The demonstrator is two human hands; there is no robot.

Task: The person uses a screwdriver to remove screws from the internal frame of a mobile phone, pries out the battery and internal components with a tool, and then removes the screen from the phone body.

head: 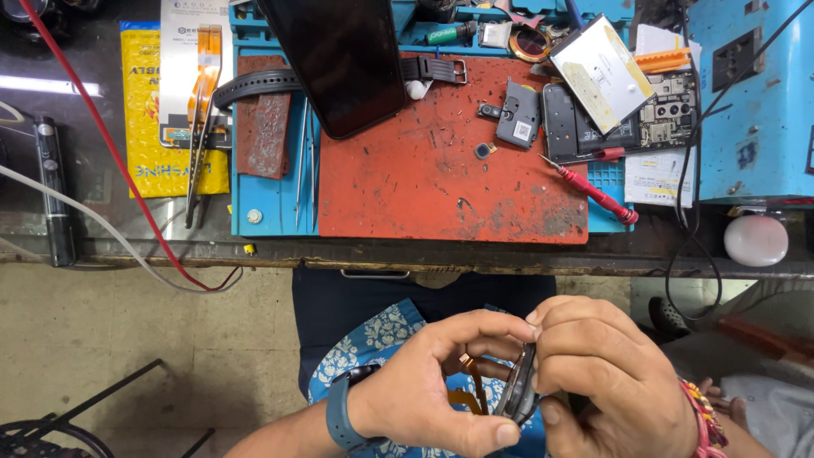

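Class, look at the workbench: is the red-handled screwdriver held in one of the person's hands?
No. The red-handled screwdriver lies on the bench mat, while both the left hand and right hand hold a small round device below.

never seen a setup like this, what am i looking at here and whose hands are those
This is one picture from a camera worn on a person's head, looking down, so the hands are the wearer's own. No machine is involved.

The left hand and right hand together hold a small round dark device on edge, below the bench edge; orange flat cables hang from it. Both hands have a grip on it.

Above is a workbench. On a worn red mat and blue tray lie a dark phone, a black watch strap, tweezers, a red screwdriver, and an opened phone body with a pale flat pack on it. Red and white wires run at left.
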